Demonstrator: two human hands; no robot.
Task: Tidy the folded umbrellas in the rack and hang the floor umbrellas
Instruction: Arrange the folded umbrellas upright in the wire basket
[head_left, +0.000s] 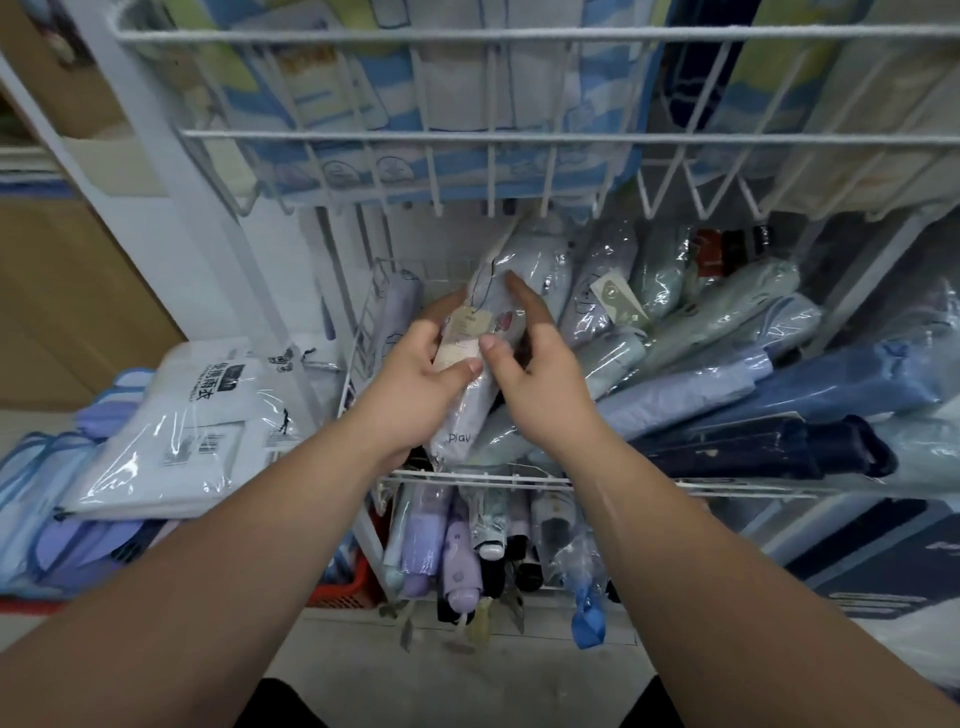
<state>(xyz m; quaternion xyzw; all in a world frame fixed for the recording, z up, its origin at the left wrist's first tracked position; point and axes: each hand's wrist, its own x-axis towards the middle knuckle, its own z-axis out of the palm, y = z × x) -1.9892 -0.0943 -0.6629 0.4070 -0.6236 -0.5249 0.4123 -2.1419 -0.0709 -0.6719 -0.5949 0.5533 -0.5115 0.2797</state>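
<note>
My left hand (415, 374) wraps round the pale folded umbrella (467, 415) in its clear sleeve, thumb on the paper tag (462, 335). My right hand (543, 379) clasps it from the other side, thumb at the tag, forefinger along the sleeve. The other fingers look curled behind, hard to see. The umbrella sits tilted over the wire basket (519, 477), beside the heaped umbrellas (727, 364).
</note>
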